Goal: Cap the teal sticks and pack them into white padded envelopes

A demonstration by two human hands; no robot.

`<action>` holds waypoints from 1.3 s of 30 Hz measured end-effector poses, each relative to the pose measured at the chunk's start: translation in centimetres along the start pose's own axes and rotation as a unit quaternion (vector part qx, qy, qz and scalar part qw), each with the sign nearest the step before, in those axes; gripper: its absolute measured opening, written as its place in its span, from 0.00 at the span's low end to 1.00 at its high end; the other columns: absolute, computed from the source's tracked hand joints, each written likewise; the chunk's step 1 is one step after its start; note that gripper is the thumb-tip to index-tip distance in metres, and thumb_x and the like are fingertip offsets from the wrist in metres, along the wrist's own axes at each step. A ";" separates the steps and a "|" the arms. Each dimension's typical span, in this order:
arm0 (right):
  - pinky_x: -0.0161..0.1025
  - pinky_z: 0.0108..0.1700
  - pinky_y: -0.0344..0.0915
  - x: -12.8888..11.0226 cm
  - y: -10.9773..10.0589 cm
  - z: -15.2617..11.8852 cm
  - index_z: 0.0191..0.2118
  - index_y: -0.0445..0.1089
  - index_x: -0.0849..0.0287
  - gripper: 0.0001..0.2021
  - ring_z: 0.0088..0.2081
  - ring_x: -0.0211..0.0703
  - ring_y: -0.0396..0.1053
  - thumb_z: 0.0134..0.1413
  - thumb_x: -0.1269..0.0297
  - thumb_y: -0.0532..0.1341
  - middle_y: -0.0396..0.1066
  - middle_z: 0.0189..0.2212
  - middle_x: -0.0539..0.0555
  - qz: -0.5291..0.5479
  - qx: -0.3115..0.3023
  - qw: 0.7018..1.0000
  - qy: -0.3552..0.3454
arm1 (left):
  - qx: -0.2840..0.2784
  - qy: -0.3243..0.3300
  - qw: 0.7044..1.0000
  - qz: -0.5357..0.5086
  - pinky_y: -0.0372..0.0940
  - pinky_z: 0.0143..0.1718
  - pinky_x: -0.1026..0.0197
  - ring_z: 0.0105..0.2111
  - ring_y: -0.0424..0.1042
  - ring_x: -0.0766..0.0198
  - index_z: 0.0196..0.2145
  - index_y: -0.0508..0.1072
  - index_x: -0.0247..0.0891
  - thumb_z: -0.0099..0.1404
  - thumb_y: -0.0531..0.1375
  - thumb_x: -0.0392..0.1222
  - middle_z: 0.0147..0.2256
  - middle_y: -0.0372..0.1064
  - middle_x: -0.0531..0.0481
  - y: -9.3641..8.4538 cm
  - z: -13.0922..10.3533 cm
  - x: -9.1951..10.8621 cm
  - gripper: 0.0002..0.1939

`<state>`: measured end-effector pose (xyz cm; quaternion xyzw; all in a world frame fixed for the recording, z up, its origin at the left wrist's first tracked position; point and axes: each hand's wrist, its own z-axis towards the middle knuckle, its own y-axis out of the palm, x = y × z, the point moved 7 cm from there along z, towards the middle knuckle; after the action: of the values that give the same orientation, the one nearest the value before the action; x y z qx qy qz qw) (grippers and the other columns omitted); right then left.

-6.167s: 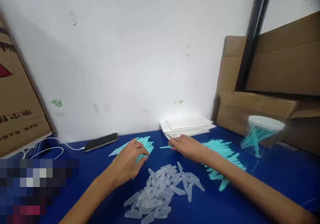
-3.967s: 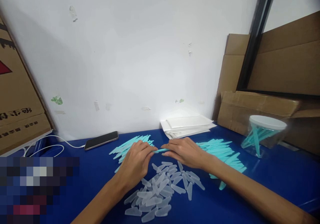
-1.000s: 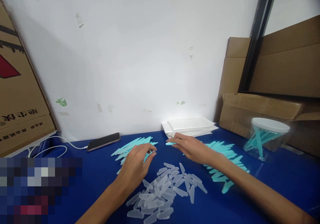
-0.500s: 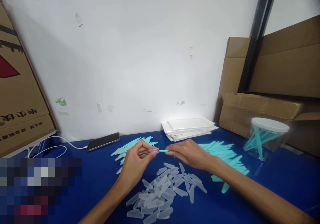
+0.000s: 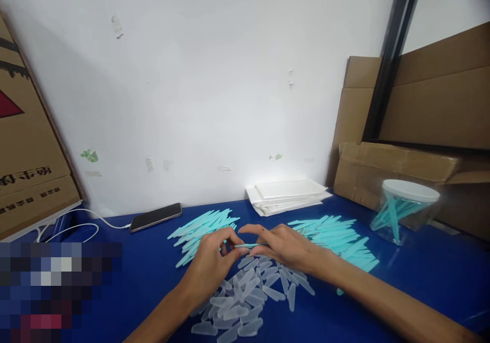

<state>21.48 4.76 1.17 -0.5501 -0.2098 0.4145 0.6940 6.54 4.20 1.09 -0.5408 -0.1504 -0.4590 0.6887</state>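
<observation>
My left hand (image 5: 218, 251) pinches one end of a slim turquoise eyebrow razor (image 5: 254, 245) between thumb and fingertips. The razor lies nearly level, and its left end is hidden by those fingers. The other end reaches into my right hand (image 5: 287, 246), whose index finger is lifted above it and thumb lies below. Under both hands spreads a heap of translucent blade caps (image 5: 245, 297). Turquoise razors lie in a pile (image 5: 206, 228) beyond my left hand, and a second pile (image 5: 333, 236) sits behind my right wrist.
A clear cup with a white lid (image 5: 409, 190) holds more turquoise razors at the right. White sheets (image 5: 287, 197) are stacked against the wall. A phone (image 5: 156, 216) with a white cable lies at the left on the blue table (image 5: 413, 282). Cardboard boxes (image 5: 30, 144) stand on both sides.
Both hands have come slightly nearer and lower with the razor. The right index finger has lifted from its earlier pinch, and the right hand has opened a little around the razor.
</observation>
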 end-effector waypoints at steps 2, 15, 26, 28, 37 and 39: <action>0.33 0.24 0.47 -0.3 0.1 -0.1 0.67 0.53 0.52 0.24 0.19 0.37 0.58 0.71 0.51 0.50 0.71 0.22 0.46 -0.024 -0.005 1.000 -0.012 | 0.000 0.015 1.000 0.022 0.59 0.29 0.62 0.26 0.64 0.65 0.29 0.72 0.40 0.65 0.61 0.44 0.26 0.69 0.55 0.1 -0.2 0.3 0.08; 0.41 0.42 0.65 4.6 -3.4 0.1 0.53 0.71 0.55 0.23 0.44 0.49 0.73 0.73 0.52 0.43 0.76 0.46 0.58 -0.098 0.039 0.994 0.035 | 0.041 0.176 0.926 0.332 0.64 0.42 0.52 0.39 0.71 0.54 0.47 0.74 0.40 0.73 0.48 0.37 0.39 0.76 0.44 -1.9 0.4 1.3 0.16; 0.38 0.38 0.65 12.6 -3.2 -2.6 0.40 0.80 0.52 0.09 0.38 0.49 0.75 0.52 0.58 0.68 0.79 0.37 0.52 -0.012 -0.101 0.979 0.175 | 0.042 -0.006 0.843 0.536 0.61 0.34 0.54 0.32 0.73 0.49 0.44 0.72 0.35 0.71 0.46 0.35 0.28 0.72 0.41 -5.9 1.5 -2.1 0.15; 0.38 0.39 0.65 12.3 -2.8 -2.5 0.38 0.80 0.52 0.09 0.37 0.48 0.75 0.53 0.57 0.67 0.79 0.35 0.52 0.025 -0.107 0.981 0.159 | 0.028 -0.016 0.840 0.542 0.60 0.34 0.55 0.32 0.73 0.50 0.43 0.71 0.35 0.70 0.47 0.34 0.28 0.72 0.42 -5.5 1.4 -2.2 0.14; 0.37 0.38 0.64 11.3 -2.1 -2.4 0.38 0.80 0.53 0.15 0.37 0.47 0.74 0.50 0.49 0.68 0.78 0.35 0.53 0.110 -0.126 0.977 0.136 | -0.001 -0.004 0.833 0.554 0.62 0.38 0.53 0.39 0.71 0.48 0.40 0.72 0.36 0.69 0.49 0.36 0.34 0.75 0.39 -4.1 1.1 -2.9 0.12; 0.36 0.38 0.64 11.3 -2.0 -2.4 0.38 0.80 0.54 0.12 0.38 0.47 0.73 0.50 0.52 0.69 0.78 0.35 0.52 0.113 -0.128 0.975 0.139 | 0.010 0.005 0.841 0.540 0.63 0.41 0.51 0.42 0.70 0.48 0.41 0.73 0.35 0.71 0.49 0.39 0.37 0.74 0.38 -4.0 1.1 -2.5 0.13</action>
<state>30.33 12.36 0.42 -0.7068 -0.0991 0.3790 0.5890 2.34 6.37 2.18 -0.5274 0.1645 -0.0154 0.8334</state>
